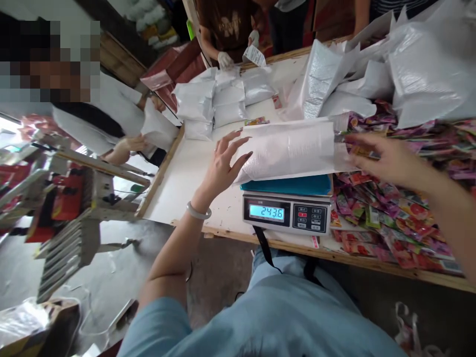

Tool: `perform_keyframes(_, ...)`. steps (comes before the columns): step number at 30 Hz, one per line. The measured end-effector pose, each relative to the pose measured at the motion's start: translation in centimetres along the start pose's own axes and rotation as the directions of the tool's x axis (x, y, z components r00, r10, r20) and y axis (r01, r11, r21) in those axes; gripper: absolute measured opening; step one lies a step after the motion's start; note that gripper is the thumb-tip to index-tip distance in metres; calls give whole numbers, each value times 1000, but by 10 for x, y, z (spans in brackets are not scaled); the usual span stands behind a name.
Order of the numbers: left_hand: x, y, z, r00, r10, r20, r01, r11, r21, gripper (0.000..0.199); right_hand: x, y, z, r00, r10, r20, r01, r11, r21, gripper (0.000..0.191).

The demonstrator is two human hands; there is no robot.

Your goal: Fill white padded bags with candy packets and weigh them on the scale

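A white mailer bag (290, 148) lies on its side across the blue pan (286, 185) of a digital scale (286, 213), whose lit display reads about 243.6. My left hand (225, 163), with a pale bangle at the wrist, is open at the closed left end of the bag, its fingers spread. At the bag's mouth, on the right, my right hand (383, 156) is stretched out with thumb and fingers apart. Small colourful packets show between and behind those fingers; I see none firmly gripped.
Loose colourful packets (401, 208) are heaped right of the scale. White mailer bags (320, 74) pile up behind them. Filled bags (195, 101) stand in rows at the far left of the table (178, 183). Co-workers, one with gloved hands (225, 60), handle bags at the far and left edges.
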State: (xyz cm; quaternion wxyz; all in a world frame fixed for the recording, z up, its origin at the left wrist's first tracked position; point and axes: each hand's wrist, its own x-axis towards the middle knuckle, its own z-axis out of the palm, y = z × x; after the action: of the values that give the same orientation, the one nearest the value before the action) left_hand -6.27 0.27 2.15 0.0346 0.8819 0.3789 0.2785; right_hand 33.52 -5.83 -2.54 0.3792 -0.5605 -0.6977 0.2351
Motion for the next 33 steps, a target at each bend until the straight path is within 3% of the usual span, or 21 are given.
perform_keyframes(3, -12, -2, 5, 1000, -1, -4, 1, 1000, 10, 46, -15, -22, 16, 955, -227, 190, 223, 974, 43, 29)
perform_keyframes(5, -19, -8, 15, 999, -29, -23, 29, 1000, 5, 50, -21, -27, 20, 919, -277, 280, 259, 961, 101, 31)
perform_keyframes(8, -24, -19, 37, 997, -79, -7, 78, 997, -25, 54, -11, -18, 30, 942, -232, 244, 229, 973, 42, 35)
perform_keyframes(11, -24, -25, 56, 992, -109, 68, 112, 993, -33, 58, 13, -2, 52, 949, -110, 296, 185, 953, -241, 55)
perform_keyframes(14, -26, -27, 61, 989, -128, 75, 128, 992, -1, 61, 29, 7, 75, 969, -47, 241, 154, 880, -449, 43)
perform_keyframes(16, -30, -28, 56, 992, -117, 52, 117, 993, 6, 62, 29, 9, 82, 982, -106, 158, 166, 885, -435, 44)
perform_keyframes(19, -39, -30, 46, 995, -94, 26, 93, 996, 13, 61, 19, 14, 67, 978, -151, 142, 193, 913, -359, 49)
perform_keyframes(21, -43, -31, 40, 996, -93, -1, 93, 996, 17, 61, 8, 20, 37, 986, -126, 111, 157, 923, -350, 47)
perform_keyframes(24, -45, -32, 34, 994, -89, -66, 91, 996, 22, 60, -11, 32, -33, 993, -23, -118, -36, 883, -468, 44)
perform_keyframes(27, -43, -30, 31, 990, -93, -106, 95, 995, 19, 58, -25, 36, -86, 926, 9, -378, -235, 797, -556, 50)
perform_keyframes(28, -41, -28, 31, 988, -103, -115, 105, 994, 8, 57, -28, 34, -91, 917, 7, -400, -245, 800, -548, 55)
perform_keyframes(30, -39, -22, 33, 982, -130, -134, 128, 991, -22, 54, -27, 27, -77, 950, 32, -311, -188, 854, -485, 63)
perform_keyframes(33, -37, -13, 34, 977, -149, -155, 144, 989, -40, 51, -14, 9, -10, 999, 37, -5, -36, 920, -391, 64)
